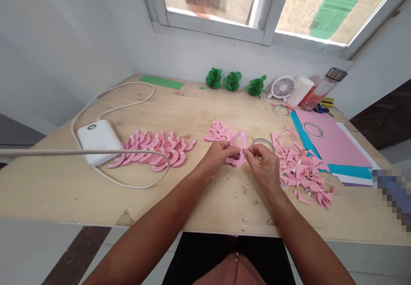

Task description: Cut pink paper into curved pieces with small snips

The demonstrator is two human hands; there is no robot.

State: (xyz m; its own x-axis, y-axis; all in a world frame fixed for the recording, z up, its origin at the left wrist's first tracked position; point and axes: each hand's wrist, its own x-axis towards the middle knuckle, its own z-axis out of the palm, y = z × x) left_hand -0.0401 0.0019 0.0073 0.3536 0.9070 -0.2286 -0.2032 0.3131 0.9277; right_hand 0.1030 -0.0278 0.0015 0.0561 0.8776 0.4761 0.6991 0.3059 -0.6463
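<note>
Between my two hands is a curved pink paper cutout (241, 138), held just above the wooden table. My left hand (221, 154) pinches its left side between thumb and fingers. The fingertips of my right hand (262, 158) are closed on its right edge, near the middle. Behind my left hand lies a small heap of pink paper pieces (218, 130). A roll of tape (263, 141) rests just beyond my right hand, partly covered by it. Farther left, many curved pink cutouts (157, 148) overlap in rows.
Pink paper scraps (303, 169) are piled right of my right hand, beside stacked coloured sheets (337, 137). A white power bank (99, 139) with a looping cable sits left. Green paper figures (231, 81), a small fan (283, 87) and a bottle (324, 90) stand at the back.
</note>
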